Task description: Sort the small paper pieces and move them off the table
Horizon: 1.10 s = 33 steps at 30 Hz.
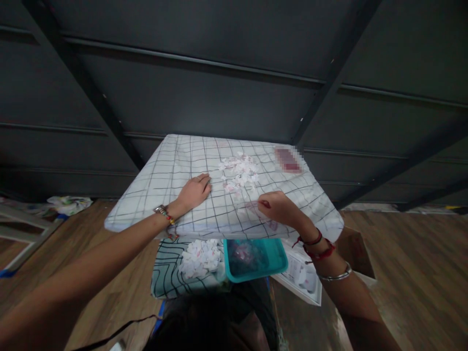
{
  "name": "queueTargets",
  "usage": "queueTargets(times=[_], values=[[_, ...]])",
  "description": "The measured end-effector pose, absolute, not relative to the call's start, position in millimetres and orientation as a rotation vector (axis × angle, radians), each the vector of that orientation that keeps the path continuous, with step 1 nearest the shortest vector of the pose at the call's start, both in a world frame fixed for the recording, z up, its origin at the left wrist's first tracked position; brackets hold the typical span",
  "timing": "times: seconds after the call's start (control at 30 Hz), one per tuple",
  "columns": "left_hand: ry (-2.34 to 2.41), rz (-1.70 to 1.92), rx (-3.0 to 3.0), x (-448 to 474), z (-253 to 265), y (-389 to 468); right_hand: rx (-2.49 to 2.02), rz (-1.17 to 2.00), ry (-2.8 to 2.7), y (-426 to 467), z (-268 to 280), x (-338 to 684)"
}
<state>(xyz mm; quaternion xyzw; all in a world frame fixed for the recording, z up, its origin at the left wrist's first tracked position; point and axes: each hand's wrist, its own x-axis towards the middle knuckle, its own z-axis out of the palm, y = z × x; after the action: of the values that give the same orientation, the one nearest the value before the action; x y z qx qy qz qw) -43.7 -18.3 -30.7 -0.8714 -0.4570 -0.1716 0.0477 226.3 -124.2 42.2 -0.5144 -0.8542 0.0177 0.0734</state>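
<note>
My left hand (195, 190) lies on the white checked tablecloth (175, 165) with its fingers stretched out, just left of a loose pile of small white paper pieces (239, 170). Closed fingers of my right hand (280, 207) pinch a thin clear plastic bag (252, 207) with faint reddish print, near the front of the table. The bag is see-through, so its outline and contents are hard to make out. Below the table edge stands a teal plastic tub (283, 263) holding clear, pinkish plastic pieces.
Left of the tub, more white paper pieces (201, 258) lie on a green patterned cloth (164, 282). A white box (318, 297) and a cardboard box (353, 253) sit at right. A dark panelled wall (197, 92) stands behind the table; a blurred reddish item (288, 160) lies at its far right.
</note>
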Motion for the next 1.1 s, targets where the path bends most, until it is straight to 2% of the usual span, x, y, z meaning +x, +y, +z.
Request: queueTargets(times=[0.3,0.47,0.7,1.1], values=[[-1.385,-0.557,-2.657,-43,-29,-20,-1.697,0.046,-2.603,-147,48,210],[-1.372,-0.580,-2.666,-42,-28,-21,-1.623,0.019,-2.641,-158,51,190],[-1.383,-0.585,-2.667,-43,-30,-20,-1.516,-0.008,-2.655,-148,52,163],[-1.354,-0.608,-2.706,-48,-27,-20,-1.707,-0.012,-2.669,-140,58,145]])
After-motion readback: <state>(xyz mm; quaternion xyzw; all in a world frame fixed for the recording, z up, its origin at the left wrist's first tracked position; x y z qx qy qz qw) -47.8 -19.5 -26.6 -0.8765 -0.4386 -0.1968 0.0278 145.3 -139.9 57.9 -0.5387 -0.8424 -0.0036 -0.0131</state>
